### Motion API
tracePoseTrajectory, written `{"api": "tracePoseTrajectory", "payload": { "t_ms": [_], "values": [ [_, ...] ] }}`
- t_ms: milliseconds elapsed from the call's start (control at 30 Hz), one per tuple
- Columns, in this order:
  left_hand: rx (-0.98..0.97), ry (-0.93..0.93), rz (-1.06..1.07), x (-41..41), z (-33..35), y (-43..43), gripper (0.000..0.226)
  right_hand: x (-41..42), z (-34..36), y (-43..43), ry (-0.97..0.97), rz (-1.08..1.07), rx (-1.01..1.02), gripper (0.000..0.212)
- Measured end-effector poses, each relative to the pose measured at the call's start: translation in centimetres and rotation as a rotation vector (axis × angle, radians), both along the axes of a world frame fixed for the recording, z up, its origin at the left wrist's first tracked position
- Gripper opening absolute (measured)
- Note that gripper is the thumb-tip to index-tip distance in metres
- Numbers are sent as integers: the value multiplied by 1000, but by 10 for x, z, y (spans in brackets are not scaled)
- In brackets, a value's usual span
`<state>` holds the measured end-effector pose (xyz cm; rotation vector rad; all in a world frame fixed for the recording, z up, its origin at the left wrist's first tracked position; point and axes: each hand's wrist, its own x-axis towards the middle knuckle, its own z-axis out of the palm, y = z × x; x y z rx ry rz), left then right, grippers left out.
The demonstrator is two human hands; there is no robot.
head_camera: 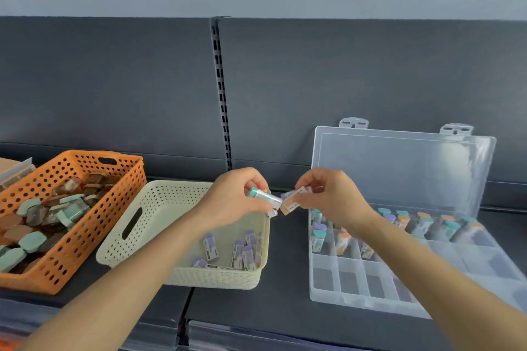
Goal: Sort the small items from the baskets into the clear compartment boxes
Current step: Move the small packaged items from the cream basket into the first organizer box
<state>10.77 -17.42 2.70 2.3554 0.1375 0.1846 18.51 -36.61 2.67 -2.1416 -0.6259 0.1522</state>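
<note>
Left hand [236, 196] raised above the far right corner of the cream basket [159, 208], fingers clamped on a small wrapped item with a teal end [263, 196]. Right hand [330, 195] just beside it, over the gap between basket and clear compartment box [370, 288], fingers pinched on a second small wrapped item with an orange face [291, 202]. Near ends of the two held items almost meeting between the hands; touching or not, cannot tell.

Cream basket near the middle of the dark shelf top [285, 293], tilted up at its left side, with a loose scatter of purple-capped items [242, 253] lying along its right and front walls. Orange basket [94, 225] at the left edge of the shelf top, just beside the cream one, heaped with teal and brown lidded pieces [31, 239].

Clear compartment box at the right of the shelf top, lid [399, 168] open and leaning back against the grey back panel [114, 80]. Far row of compartments filled with upright items capped teal, orange and purple [425, 221]; a few more in the left compartments of the middle row, partly hidden behind the right forearm. Front row bare.
</note>
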Motion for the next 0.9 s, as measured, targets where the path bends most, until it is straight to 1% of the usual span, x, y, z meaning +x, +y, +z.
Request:
{"api": "tracePoseTrajectory", "payload": {
  "t_ms": [233,400,567,633,767,900],
  "values": [
    [19,-59,-175,34,6,-76,23,15,7,-84,-43,-165,13,6],
    [0,-49,-301,53,6,-135,22,20,8,-149,-82,-319,-48,12],
    [63,-7,-412,69,-5,-192,21,21,-2,-201,-97,-381,-128,16],
    [111,-11,-442,75,-11,-211,21,22,-9,-217,-118,-396,-176,16],
    [317,3,-497,86,-19,-238,22,23,-26,-239,-155,-385,-286,11],
    [486,60,-523,93,-27,-254,32,25,-41,-246,-191,-330,-359,11]
  ]
}}
